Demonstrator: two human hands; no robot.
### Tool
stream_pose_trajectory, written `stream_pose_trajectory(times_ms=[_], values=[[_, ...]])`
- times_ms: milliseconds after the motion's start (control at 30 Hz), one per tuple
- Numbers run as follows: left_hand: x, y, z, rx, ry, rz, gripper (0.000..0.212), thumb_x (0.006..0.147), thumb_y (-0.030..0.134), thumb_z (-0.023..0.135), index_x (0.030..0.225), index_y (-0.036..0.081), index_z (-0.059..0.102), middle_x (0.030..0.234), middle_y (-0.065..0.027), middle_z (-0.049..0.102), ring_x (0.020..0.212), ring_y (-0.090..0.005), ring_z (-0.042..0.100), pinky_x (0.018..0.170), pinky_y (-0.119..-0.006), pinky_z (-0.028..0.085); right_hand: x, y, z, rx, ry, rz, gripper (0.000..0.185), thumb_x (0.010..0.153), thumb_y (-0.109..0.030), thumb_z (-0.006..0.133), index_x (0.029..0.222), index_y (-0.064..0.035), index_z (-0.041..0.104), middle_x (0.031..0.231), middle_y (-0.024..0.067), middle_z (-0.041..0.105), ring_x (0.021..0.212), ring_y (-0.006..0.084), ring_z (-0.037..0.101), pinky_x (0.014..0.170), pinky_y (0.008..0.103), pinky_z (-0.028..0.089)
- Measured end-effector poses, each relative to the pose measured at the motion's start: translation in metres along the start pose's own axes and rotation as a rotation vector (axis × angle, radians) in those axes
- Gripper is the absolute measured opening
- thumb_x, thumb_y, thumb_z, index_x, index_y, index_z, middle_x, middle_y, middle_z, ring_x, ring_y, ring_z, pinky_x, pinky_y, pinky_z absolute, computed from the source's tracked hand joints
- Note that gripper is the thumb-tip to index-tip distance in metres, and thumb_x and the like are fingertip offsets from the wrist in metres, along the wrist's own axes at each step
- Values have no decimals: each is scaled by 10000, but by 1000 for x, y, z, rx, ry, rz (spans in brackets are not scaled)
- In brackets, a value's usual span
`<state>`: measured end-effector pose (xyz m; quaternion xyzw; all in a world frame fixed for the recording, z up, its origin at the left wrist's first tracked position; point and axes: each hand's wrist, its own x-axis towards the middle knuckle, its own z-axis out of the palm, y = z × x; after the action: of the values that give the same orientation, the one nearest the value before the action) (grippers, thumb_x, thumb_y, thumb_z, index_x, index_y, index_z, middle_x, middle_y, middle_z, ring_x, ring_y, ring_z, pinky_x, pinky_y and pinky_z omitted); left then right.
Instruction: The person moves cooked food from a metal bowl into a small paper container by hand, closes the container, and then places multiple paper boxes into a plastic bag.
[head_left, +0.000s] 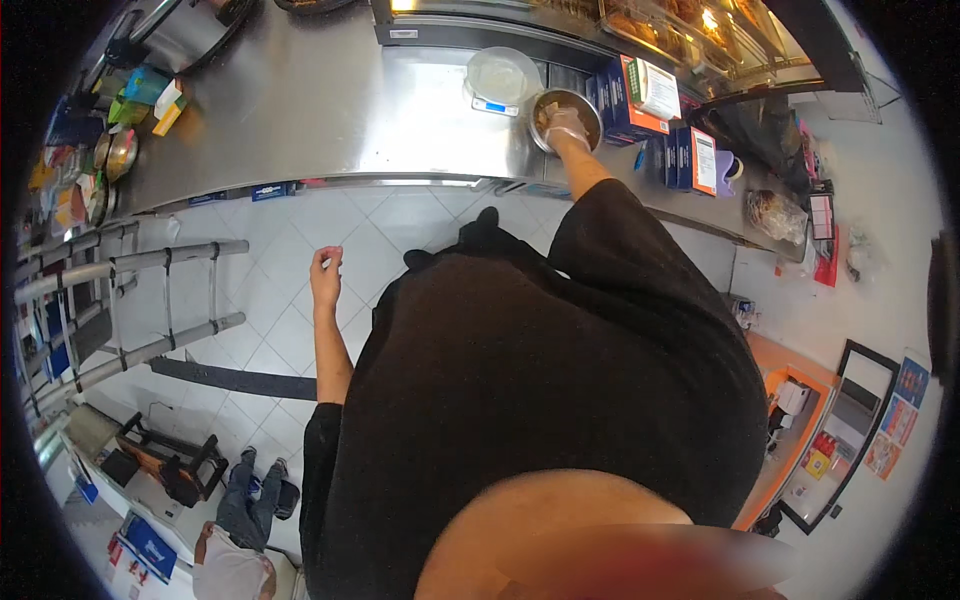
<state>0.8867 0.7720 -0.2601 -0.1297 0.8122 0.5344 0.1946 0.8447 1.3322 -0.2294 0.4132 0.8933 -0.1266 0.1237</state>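
Observation:
My right hand (568, 126), in a clear plastic glove, reaches down into a round metal bowl (597, 112) on the steel counter. Brown food pieces (549, 112) lie in the bowl around my fingers; whether they grip any is hidden. Just left of the bowl, a clear round plastic container (504, 73) rests on a digital scale (493, 106) with a lit blue display. My left hand (326, 276) is bare and hangs over the tiled floor, away from the counter. Its fingers are loosely curled, with no object visible in them.
Boxes (628, 101) stand right of the bowl, near a tape dispenser (726, 174). A lit glass food display case (667, 37) borders the counter's back. A metal ladder (142, 259) lies at the left. Behind me on the lower left, a person (240, 540) is near a chair (172, 457).

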Motion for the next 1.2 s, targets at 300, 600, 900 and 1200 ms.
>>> stream_pose_trajectory(times_ms=[300, 600, 900, 1200], values=[[25, 11, 39, -35, -139, -16, 328, 868, 369, 666, 1009, 79, 606, 933, -25, 619, 800, -129, 583, 610, -286, 454, 15, 27, -64, 188, -517, -345, 824, 624, -123, 678, 1405, -258, 453, 1325, 192, 527, 1226, 349, 507, 1022, 362, 428], [90, 56, 52, 2, -191, 52, 315, 859, 351, 679, 993, 73, 618, 930, -18, 622, 775, -119, 571, 581, -274, 440, 20, 22, -10, 14, -159, -140, 588, 715, -234, 732, 1275, -232, 552, 1410, 200, 430, 1241, 355, 485, 1025, 402, 418], [143, 75, 64, 21, -238, 9, 347, 901, 385, 617, 1093, 96, 598, 1105, -56, 599, 922, -197, 617, 747, -369, 491, 34, 33, -57, 248, -364, -203, 890, 530, -111, 821, 1355, -177, 493, 1296, 143, 571, 1218, 319, 520, 1026, 388, 432], [170, 120, 93, 38, -366, 101, 270, 902, 321, 642, 998, 71, 613, 928, -4, 614, 747, -93, 543, 581, -233, 420, 10, -4, -51, 51, -227, -40, 542, 683, -161, 756, 1205, -166, 609, 1217, 233, 555, 1145, 381, 552, 978, 401, 472]])
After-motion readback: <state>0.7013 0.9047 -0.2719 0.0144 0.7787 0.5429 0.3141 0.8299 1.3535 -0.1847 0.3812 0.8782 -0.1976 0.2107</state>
